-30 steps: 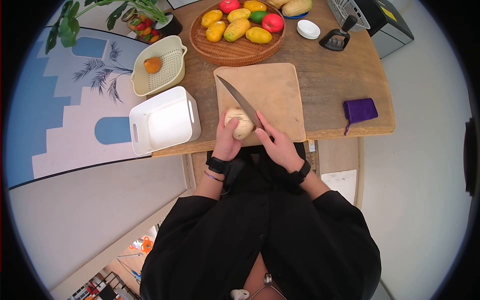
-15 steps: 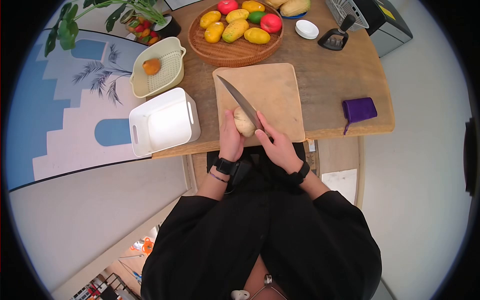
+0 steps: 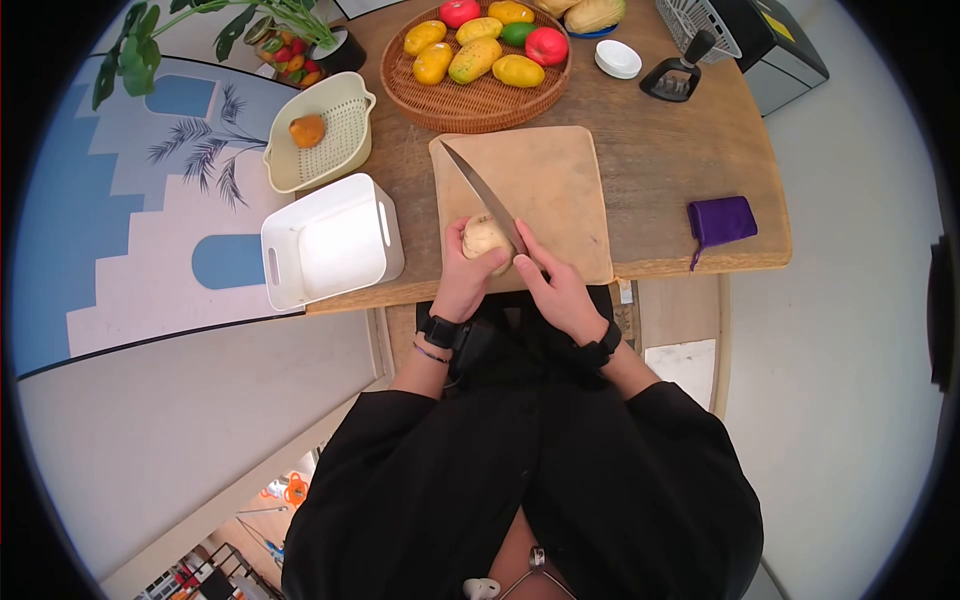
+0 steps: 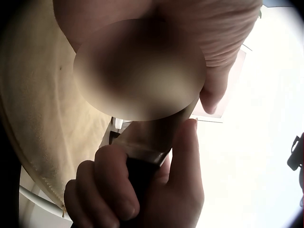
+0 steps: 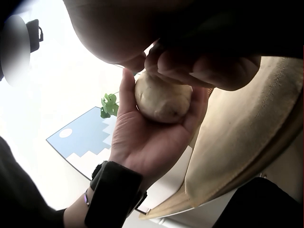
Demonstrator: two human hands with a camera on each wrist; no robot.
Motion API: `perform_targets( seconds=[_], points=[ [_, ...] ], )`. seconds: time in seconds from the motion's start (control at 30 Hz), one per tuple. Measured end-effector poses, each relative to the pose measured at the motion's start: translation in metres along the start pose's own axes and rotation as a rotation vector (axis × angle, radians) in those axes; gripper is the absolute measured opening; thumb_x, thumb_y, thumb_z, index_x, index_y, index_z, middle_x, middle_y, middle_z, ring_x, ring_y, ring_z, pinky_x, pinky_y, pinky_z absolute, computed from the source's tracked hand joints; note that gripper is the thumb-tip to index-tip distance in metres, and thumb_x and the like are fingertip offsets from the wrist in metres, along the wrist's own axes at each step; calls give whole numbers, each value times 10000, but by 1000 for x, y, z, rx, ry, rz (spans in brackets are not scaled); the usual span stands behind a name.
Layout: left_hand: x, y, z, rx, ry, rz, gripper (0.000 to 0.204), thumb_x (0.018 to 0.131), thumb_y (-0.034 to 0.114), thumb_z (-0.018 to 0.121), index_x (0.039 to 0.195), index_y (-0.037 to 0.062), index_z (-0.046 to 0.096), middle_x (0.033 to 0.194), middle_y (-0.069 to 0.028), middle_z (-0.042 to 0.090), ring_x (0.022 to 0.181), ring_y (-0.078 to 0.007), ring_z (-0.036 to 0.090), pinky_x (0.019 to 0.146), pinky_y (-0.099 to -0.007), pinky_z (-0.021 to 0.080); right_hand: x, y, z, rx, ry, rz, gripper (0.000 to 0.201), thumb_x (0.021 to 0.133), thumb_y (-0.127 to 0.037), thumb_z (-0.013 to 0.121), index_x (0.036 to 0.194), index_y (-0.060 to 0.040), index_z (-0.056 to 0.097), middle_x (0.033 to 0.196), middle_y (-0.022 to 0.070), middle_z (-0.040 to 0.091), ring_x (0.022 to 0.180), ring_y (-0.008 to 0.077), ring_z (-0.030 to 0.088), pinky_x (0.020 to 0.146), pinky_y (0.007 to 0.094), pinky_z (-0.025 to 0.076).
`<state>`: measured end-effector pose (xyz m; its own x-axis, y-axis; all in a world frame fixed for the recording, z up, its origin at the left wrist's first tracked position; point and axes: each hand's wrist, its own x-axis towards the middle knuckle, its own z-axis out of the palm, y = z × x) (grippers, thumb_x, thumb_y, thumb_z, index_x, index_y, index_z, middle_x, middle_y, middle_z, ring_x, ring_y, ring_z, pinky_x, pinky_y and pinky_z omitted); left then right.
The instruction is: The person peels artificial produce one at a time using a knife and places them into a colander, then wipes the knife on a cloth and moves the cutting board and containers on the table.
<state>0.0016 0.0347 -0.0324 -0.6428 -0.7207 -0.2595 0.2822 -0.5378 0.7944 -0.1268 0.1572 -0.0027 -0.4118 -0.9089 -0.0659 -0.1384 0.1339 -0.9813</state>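
Observation:
A pale, round root vegetable point(image 3: 482, 237) rests in the left hand point(image 3: 464, 280), whose fingers and thumb curl round it, above the near part of the cutting board point(image 3: 550, 190). The right hand point(image 3: 562, 298) grips a large knife point(image 3: 478, 185) by its dark handle, the blade slanting up and left against the vegetable's right side. In the right wrist view the vegetable point(image 5: 164, 100) sits in the left palm point(image 5: 147, 142). The left wrist view shows the right hand point(image 4: 142, 190) round the handle, with the thumb near the blade's base.
Left of the board stand a white bin point(image 3: 335, 245) and a cream colander point(image 3: 345, 130) holding an orange-brown piece. Behind is a wicker tray point(image 3: 470, 118) of fruit. To the right lie a purple pouch point(image 3: 722, 219), white dish point(image 3: 618, 60) and black sharpener-like tool point(image 3: 670, 82).
The left hand has shifted its hold and turned the vegetable, its thumb now lying across the near side. The knife has tilted slightly, while the right hand stays nearly in place.

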Motion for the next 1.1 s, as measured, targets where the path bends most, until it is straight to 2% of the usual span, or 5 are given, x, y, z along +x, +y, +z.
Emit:
perform_targets(
  seconds=[0.13,0.33,0.6,0.9,1.1],
  points=[
    [3,7,-4,26,-28,-5,578,892,-12,732,1370,56,416,1284,-82,565,1184,-180,589,1013,-347,517,-2,-4,-1,28,-23,21,554,1064,-296,572,1579,-148,429,1371,181,664,1248,244,655,1032,316,473],
    [0,11,10,-111,37,34,405,967,68,669,1340,20,519,1296,-99,601,1167,-159,601,1016,-321,507,-2,5,4,46,-28,22,557,1064,-294,575,1579,-144,427,1415,172,638,1292,251,630,1052,320,465],
    [-4,2,7,203,91,95,627,893,6,749,1413,11,399,1286,-100,559,1165,-196,599,987,-354,537,0,-5,-1,4,-66,138,553,1070,-347,555,1579,-170,431,1375,185,661,1232,252,662,1011,319,484],
    [0,12,4,-215,68,43,513,961,46,675,1398,56,407,1281,-107,560,1155,-226,611,994,-378,549,-3,-1,2,25,-27,47,555,1066,-305,574,1577,-141,430,1394,184,649,1254,250,650,1029,317,477],
    [-2,-2,-3,-18,69,107,520,972,36,644,1399,86,352,1283,-116,551,1158,-241,614,982,-439,571,-5,-11,0,48,-50,88,558,1065,-294,576,1578,-133,426,1418,176,635,1275,250,638,1048,319,469]
  ],
)
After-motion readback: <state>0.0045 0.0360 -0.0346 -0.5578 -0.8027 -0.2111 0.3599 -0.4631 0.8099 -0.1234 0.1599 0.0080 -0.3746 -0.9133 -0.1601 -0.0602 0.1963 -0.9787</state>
